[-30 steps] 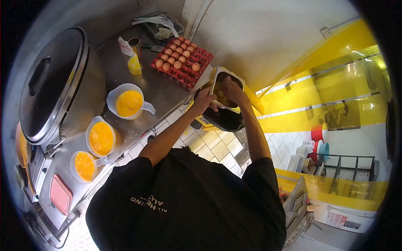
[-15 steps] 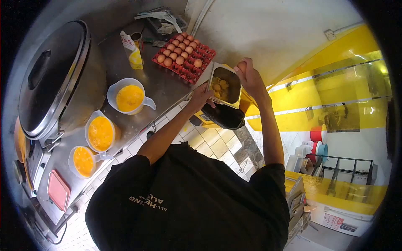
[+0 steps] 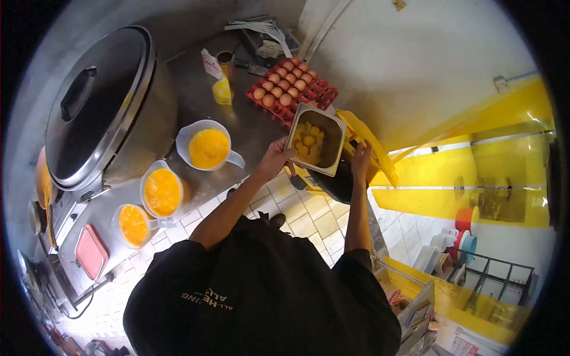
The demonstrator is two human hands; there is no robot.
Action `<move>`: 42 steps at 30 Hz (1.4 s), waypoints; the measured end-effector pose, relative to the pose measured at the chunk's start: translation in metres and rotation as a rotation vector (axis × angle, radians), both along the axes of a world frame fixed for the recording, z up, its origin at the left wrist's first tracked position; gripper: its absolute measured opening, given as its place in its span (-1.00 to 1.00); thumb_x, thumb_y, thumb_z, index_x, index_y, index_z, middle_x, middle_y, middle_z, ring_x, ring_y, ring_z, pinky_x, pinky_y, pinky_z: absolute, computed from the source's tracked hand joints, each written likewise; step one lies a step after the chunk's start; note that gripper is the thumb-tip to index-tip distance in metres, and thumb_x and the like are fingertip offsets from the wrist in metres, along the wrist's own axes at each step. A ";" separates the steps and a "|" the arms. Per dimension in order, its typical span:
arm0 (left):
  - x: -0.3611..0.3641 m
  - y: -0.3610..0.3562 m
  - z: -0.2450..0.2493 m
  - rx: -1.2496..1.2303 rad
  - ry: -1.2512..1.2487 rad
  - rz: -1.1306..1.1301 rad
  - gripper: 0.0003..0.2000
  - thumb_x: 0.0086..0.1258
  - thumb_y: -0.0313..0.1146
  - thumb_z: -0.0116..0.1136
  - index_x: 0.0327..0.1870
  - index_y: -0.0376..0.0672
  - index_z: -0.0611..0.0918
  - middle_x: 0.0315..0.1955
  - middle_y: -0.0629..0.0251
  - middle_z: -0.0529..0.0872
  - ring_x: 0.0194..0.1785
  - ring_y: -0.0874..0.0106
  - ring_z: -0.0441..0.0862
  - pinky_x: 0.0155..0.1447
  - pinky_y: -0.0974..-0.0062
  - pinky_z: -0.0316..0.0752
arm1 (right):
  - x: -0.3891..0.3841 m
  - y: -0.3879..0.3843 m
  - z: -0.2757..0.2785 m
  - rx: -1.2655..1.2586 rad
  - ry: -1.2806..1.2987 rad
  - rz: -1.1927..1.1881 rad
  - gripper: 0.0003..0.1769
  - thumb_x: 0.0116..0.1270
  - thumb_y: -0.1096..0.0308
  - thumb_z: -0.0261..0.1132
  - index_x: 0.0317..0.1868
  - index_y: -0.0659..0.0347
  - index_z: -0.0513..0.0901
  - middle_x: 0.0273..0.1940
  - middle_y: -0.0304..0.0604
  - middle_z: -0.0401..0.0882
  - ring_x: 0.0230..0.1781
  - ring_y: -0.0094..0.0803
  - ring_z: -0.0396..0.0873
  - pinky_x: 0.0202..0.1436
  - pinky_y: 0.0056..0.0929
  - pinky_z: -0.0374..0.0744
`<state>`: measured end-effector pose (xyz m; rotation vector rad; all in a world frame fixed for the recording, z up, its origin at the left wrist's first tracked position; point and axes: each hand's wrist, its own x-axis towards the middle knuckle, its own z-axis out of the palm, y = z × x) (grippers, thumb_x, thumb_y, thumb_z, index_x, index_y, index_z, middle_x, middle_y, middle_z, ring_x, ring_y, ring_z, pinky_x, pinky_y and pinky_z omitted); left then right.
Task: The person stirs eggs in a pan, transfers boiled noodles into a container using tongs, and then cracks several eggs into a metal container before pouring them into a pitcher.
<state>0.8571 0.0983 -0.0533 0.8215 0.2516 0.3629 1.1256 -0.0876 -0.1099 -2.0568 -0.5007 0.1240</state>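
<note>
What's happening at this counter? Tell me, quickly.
A person in a black shirt stands at the steel counter. The left hand grips the rim of a steel pan of egg yolks; the right hand hangs beside it, over a dark bin. A red egg tray sits behind, and three jugs of beaten egg stand nearby.

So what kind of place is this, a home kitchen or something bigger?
Most likely a commercial kitchen: a huge lidded steel pot, a red tray of eggs and three jugs of beaten egg sit on a steel counter.
</note>
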 end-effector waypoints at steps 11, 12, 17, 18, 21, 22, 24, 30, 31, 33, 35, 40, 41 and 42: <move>-0.073 0.002 -0.019 -0.030 0.154 0.048 -0.74 0.44 -0.54 0.02 0.12 -0.32 0.47 -0.14 0.08 0.73 -0.31 0.27 0.77 -0.55 0.41 0.68 | -0.019 0.261 0.013 -0.407 -0.607 1.035 -0.48 0.17 0.24 0.43 0.10 0.16 0.47 0.11 0.05 0.49 -0.02 0.13 0.56 0.01 -0.02 0.59; -0.076 0.002 -0.023 -0.026 0.157 0.064 -0.74 0.44 -0.54 0.02 0.12 -0.32 0.47 -0.14 0.08 0.73 -0.31 0.27 0.77 -0.55 0.41 0.68 | -0.023 0.271 0.009 -0.397 -0.610 1.049 -0.48 0.17 0.24 0.43 0.10 0.16 0.47 0.11 0.05 0.49 -0.02 0.13 0.56 0.01 -0.02 0.59; -0.082 -0.001 -0.037 0.015 0.144 0.048 -0.72 0.43 -0.55 0.05 0.14 -0.31 0.46 -0.11 0.09 0.72 -0.26 0.25 0.77 -0.53 0.40 0.70 | -0.024 0.277 0.012 -0.422 -0.508 0.920 -0.55 0.15 0.36 0.40 0.02 0.20 0.44 0.03 0.07 0.48 -0.11 0.09 0.60 -0.09 -0.09 0.64; -0.083 -0.002 -0.035 0.017 0.134 0.035 -0.72 0.43 -0.56 0.05 0.13 -0.31 0.46 -0.10 0.08 0.72 -0.27 0.25 0.77 -0.53 0.39 0.71 | -0.022 0.271 0.011 -0.374 -0.350 0.856 -0.56 0.16 0.38 0.39 0.03 0.21 0.44 -0.01 0.09 0.49 -0.13 0.10 0.60 -0.10 -0.11 0.63; -0.078 -0.005 -0.026 -0.025 0.122 0.041 -0.73 0.45 -0.55 0.02 0.14 -0.33 0.46 -0.10 0.08 0.71 -0.35 0.31 0.75 -0.54 0.43 0.69 | -0.042 0.211 0.057 0.182 0.098 0.607 -0.68 0.27 0.34 0.27 0.01 0.18 0.49 -0.17 -0.06 0.57 -0.16 -0.07 0.62 -0.18 -0.15 0.61; -0.074 -0.005 -0.022 -0.025 0.129 0.055 -0.73 0.47 -0.55 0.01 0.15 -0.36 0.46 -0.09 0.08 0.71 -0.42 0.38 0.72 -0.55 0.47 0.68 | -0.041 0.191 0.061 0.476 0.504 0.380 -0.71 0.31 0.28 0.24 0.01 0.16 0.51 -0.21 -0.12 0.59 -0.18 -0.14 0.61 -0.21 -0.16 0.59; -0.066 -0.004 -0.017 -0.019 0.139 0.029 -0.74 0.47 -0.56 -0.01 0.14 -0.37 0.46 -0.07 0.08 0.71 -0.43 0.37 0.71 -0.56 0.46 0.67 | -0.038 0.128 0.060 0.908 0.892 0.325 -0.74 0.38 0.23 0.14 0.01 0.11 0.54 -0.21 -0.22 0.56 -0.24 -0.34 0.58 -0.30 -0.27 0.54; -0.039 -0.011 -0.007 -0.008 0.118 0.045 -0.74 0.47 -0.53 0.00 0.14 -0.36 0.46 -0.12 0.07 0.71 -0.43 0.36 0.72 -0.60 0.48 0.64 | -0.094 0.050 0.027 0.593 0.259 -0.067 -0.84 0.49 0.22 0.09 -0.13 0.08 0.53 -0.31 -0.32 0.50 -0.48 -0.57 0.43 -0.53 -0.60 0.30; -0.035 -0.012 -0.014 -0.032 0.101 0.066 -0.73 0.47 -0.53 0.00 0.14 -0.36 0.46 -0.14 0.04 0.71 -0.43 0.35 0.72 -0.60 0.50 0.63 | -0.100 0.042 0.034 0.601 0.346 -0.060 -0.84 0.49 0.23 0.11 -0.14 0.12 0.53 -0.29 -0.30 0.51 -0.44 -0.57 0.44 -0.48 -0.60 0.34; -0.026 -0.014 -0.008 -0.009 0.082 0.051 -0.74 0.47 -0.53 0.00 0.14 -0.36 0.46 -0.15 0.04 0.71 -0.44 0.37 0.72 -0.61 0.51 0.63 | -0.105 0.031 0.047 0.731 0.456 -0.196 -0.81 0.48 0.24 0.17 -0.15 0.20 0.54 -0.32 -0.29 0.50 -0.42 -0.59 0.41 -0.40 -0.62 0.39; -0.017 -0.018 -0.006 0.016 0.053 0.045 -0.74 0.47 -0.53 0.00 0.13 -0.36 0.46 -0.15 0.03 0.71 -0.44 0.38 0.72 -0.61 0.52 0.63 | -0.096 0.031 0.040 0.686 0.277 -0.208 -0.83 0.50 0.23 0.16 -0.16 0.16 0.51 -0.41 -0.36 0.43 -0.53 -0.65 0.34 -0.51 -0.64 0.30; 0.001 -0.023 -0.004 -0.006 -0.003 0.034 -0.74 0.47 -0.53 0.00 0.13 -0.35 0.46 -0.17 0.05 0.71 -0.49 0.44 0.71 -0.61 0.56 0.62 | -0.093 0.019 0.070 0.751 0.333 -0.183 -0.85 0.48 0.27 0.21 -0.18 0.16 0.54 -0.40 -0.41 0.43 -0.42 -0.67 0.36 -0.39 -0.65 0.36; 0.004 -0.026 -0.001 -0.005 -0.009 0.031 -0.74 0.47 -0.53 0.00 0.13 -0.35 0.46 -0.17 0.05 0.71 -0.49 0.44 0.71 -0.61 0.56 0.62 | -0.091 0.017 0.075 0.761 0.329 -0.304 -0.84 0.47 0.25 0.23 -0.17 0.17 0.54 -0.38 -0.39 0.45 -0.42 -0.65 0.37 -0.37 -0.64 0.38; 0.007 -0.029 0.002 -0.005 -0.019 0.032 -0.75 0.47 -0.52 0.00 0.13 -0.35 0.46 -0.18 0.06 0.71 -0.51 0.44 0.70 -0.61 0.56 0.62 | -0.088 0.018 0.075 0.760 0.323 -0.303 -0.84 0.47 0.25 0.23 -0.17 0.17 0.54 -0.38 -0.39 0.45 -0.42 -0.65 0.37 -0.37 -0.64 0.38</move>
